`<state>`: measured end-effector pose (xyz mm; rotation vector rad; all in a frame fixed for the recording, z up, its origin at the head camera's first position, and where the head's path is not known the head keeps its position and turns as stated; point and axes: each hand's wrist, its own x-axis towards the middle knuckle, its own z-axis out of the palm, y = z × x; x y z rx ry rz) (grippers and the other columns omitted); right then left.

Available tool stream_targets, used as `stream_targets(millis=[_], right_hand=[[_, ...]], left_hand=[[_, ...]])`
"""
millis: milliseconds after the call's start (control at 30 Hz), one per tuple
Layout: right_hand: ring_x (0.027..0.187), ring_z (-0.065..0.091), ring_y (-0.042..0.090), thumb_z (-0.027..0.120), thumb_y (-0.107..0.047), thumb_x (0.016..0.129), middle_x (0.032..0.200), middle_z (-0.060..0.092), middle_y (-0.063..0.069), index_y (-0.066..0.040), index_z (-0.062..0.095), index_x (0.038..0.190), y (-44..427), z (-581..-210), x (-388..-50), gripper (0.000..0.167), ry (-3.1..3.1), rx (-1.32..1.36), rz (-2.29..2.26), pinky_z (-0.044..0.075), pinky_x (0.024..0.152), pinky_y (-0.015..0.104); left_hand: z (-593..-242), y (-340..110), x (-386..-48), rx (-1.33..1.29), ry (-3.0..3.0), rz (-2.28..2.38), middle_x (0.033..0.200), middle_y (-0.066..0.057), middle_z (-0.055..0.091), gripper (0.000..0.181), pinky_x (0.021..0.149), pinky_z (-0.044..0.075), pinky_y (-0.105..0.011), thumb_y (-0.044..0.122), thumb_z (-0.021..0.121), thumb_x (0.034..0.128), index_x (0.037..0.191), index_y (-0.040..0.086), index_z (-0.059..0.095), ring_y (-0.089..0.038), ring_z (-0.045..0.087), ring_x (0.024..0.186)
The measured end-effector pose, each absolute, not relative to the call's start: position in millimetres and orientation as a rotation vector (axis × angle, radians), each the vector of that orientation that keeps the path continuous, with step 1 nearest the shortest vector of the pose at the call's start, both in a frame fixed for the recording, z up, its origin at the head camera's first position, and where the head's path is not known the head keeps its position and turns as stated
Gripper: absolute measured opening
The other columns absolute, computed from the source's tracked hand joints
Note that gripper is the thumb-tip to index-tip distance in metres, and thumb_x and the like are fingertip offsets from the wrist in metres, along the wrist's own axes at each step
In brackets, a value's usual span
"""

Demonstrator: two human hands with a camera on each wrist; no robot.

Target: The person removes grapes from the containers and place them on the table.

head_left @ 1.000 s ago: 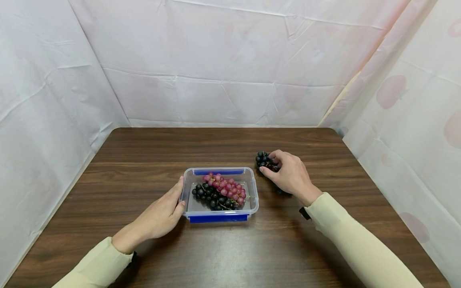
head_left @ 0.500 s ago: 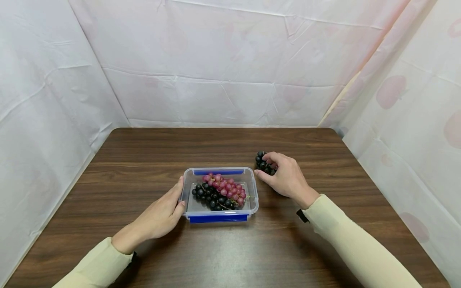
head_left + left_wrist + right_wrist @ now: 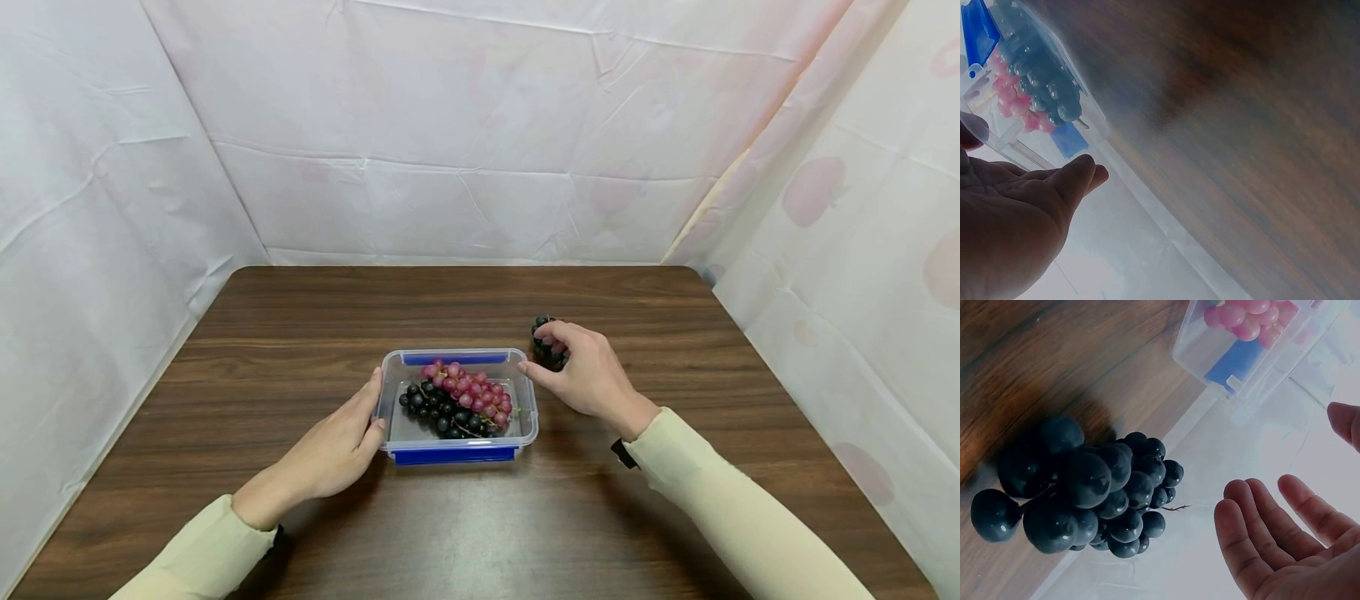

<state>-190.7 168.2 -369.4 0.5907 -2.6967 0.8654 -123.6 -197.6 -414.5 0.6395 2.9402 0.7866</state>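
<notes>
**Right hand (image 3: 588,371) wide over the bunch (image 3: 1085,481), box (image 3: 459,445) just to its left**

The bunch sits on the counter (image 3: 300,317), just beside the box's far right corner. The right hand is much the nearer one. Its fingers are parted and hold nothing; seen from the head they overlap the bunch, but the right wrist view shows a gap. The bunch's long axis seems to run roughly near to far, its far end showing past the fingers and its near end hidden under the hand. The thumb tip points at the box's right rim, apart from it in the wrist view.

The left hand (image 3: 337,442) lies with straight fingers along the box's left wall, thumb at the near left corner, not wrapped round it.

In the clear box, red grapes (image 3: 467,387) lie along the far and right part, touching black grapes (image 3: 442,423) on the near left.
</notes>
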Motion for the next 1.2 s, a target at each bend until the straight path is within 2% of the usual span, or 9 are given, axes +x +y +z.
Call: stream_targets(millis=[200,467,767,933,1033,1200], right_hand=[[0.092,0.065,0.020,0.083,-0.042,0.085,0.102,0.070,0.002,-0.016,0.070,0.115,165.6,-369.8,-188.6,0.042,-2.698,0.617,0.861,0.056,0.078,0.041],[0.091,0.067,0.021,0.085,-0.040,0.084,0.101,0.069,-0.002,-0.015,0.071,0.114,160.8,-370.3,-188.4,0.042,-2.664,0.674,0.874,0.055,0.080,0.039],[0.084,0.059,0.011,0.086,-0.039,0.082,0.094,0.065,-0.005,-0.013,0.072,0.114,154.5,-370.3,-186.9,0.043,-2.646,0.734,0.866,0.052,0.074,0.032],[0.084,0.058,0.013,0.085,-0.037,0.084,0.096,0.068,0.002,-0.010,0.072,0.114,151.5,-369.0,-186.3,0.043,-2.659,0.769,0.869,0.052,0.074,0.033],[0.084,0.059,0.019,0.085,-0.037,0.084,0.096,0.068,0.005,-0.009,0.072,0.115,149.4,-368.5,-185.7,0.044,-2.672,0.785,0.870,0.050,0.074,0.035],[0.084,0.061,0.023,0.085,-0.039,0.084,0.096,0.066,0.002,-0.010,0.071,0.119,144.9,-368.5,-184.8,0.047,-2.682,0.804,0.855,0.050,0.073,0.034]], left_hand=[[-414.7,-197.4,-123.8,0.642,2.942,0.784,0.169,-0.015,0.016,0.070,0.118,0.031,-0.051,0.019,0.045,0.1070,0.164,0.001,0.008,-0.028,0.027,0.152],[-413.8,-197.5,-123.4,0.637,2.940,0.791,0.169,-0.014,0.016,0.070,0.117,0.033,-0.052,0.019,0.045,0.1071,0.164,0.001,0.008,-0.028,0.028,0.151],[-414.6,-197.7,-124.2,0.646,2.937,0.797,0.169,-0.015,0.017,0.071,0.117,0.033,-0.051,0.019,0.045,0.1070,0.164,0.001,0.007,-0.028,0.028,0.151],[-414.0,-197.8,-124.4,0.643,2.939,0.793,0.169,-0.015,0.017,0.071,0.117,0.034,-0.052,0.019,0.045,0.1070,0.164,0.002,0.007,-0.028,0.029,0.151],[-413.4,-198.0,-124.5,0.640,2.942,0.790,0.169,-0.015,0.018,0.070,0.116,0.035,-0.052,0.019,0.045,0.1068,0.164,0.001,0.008,-0.028,0.030,0.150],[-413.3,-198.3,-124.5,0.636,2.939,0.782,0.169,-0.016,0.018,0.070,0.116,0.035,-0.052,0.019,0.045,0.1071,0.164,0.001,0.008,-0.029,0.030,0.150]])
